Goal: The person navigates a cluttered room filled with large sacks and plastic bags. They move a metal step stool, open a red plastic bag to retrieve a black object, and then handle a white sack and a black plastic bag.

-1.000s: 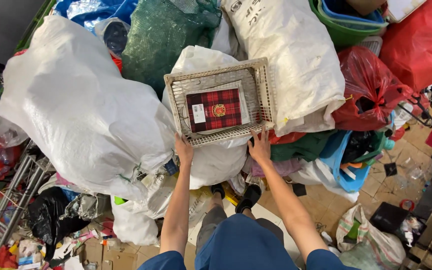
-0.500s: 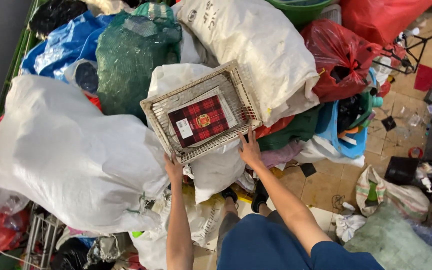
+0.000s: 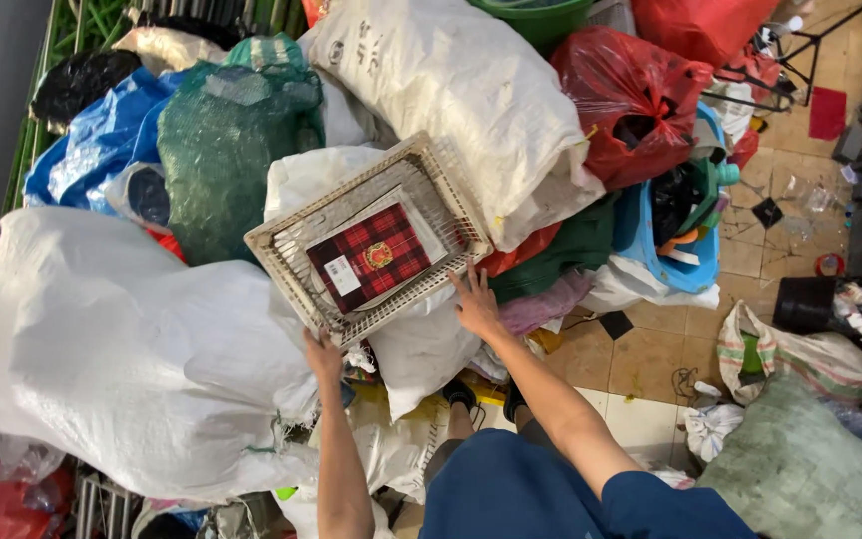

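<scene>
1. The left hand (image 3: 323, 351) grips the near edge of a cream wicker basket (image 3: 291, 265) at its lower corner, fingers closed on the rim.
2. The right hand (image 3: 474, 299) lies against the same near edge further along, by the basket's right corner — fingers spread and fairly flat, touching the rim; whether they curl under it cannot be told.
3. The basket is shallow and rectangular, tilted, and rests on top of a white sack (image 3: 421, 349) in the middle of a heap of bags.
4. Inside the basket lies a flat red-and-black tartan box (image 3: 371, 256) with a small round gold emblem and a white label at one corner; a paler flat sheet shows beneath it.
5. Just beyond the basket sits a long white woven sack (image 3: 451, 90), and to its left a green mesh bag (image 3: 226, 150) stuffed full.
6. A very large white sack (image 3: 122, 349) fills the left of the view, touching the basket's left side.
7. Further left and up there is a blue plastic bag (image 3: 82, 150) and a black bag (image 3: 77, 85).
8. To the right a red plastic bag (image 3: 631, 95) bulges above a blue bag (image 3: 695, 265) holding mixed items.
9. The person's dark blue trousers (image 3: 521, 489) and black shoes (image 3: 459, 391) show below — standing on a tiled floor (image 3: 650, 349) strewn with scraps.
</scene>
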